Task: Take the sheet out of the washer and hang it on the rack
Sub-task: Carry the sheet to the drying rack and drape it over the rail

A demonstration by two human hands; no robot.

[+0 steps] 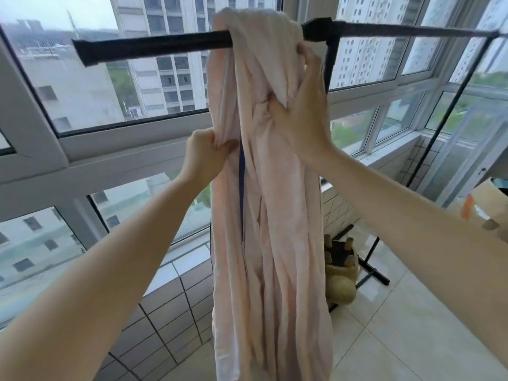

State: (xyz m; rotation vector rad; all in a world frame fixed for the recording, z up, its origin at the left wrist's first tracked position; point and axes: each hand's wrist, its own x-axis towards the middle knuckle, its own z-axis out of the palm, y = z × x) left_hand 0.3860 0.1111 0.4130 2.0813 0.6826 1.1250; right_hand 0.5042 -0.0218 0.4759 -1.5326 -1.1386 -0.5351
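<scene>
A pale pink sheet [275,243] hangs bunched over the black top bar of the rack [154,46] and falls in long folds to below the frame's bottom edge. My left hand [204,152] pinches the sheet's left edge at mid height. My right hand [305,105] grips a fold higher up on the right side, just under the bar. A thin dark strip runs down the sheet's front. The washer is not in view.
Large windows [110,105] stand right behind the rack. A tiled low wall [170,312] runs below them. The rack's black foot [371,273] and upright are at the right, beside a tan stuffed object [341,270] on the tiled floor. A cardboard box [486,199] sits far right.
</scene>
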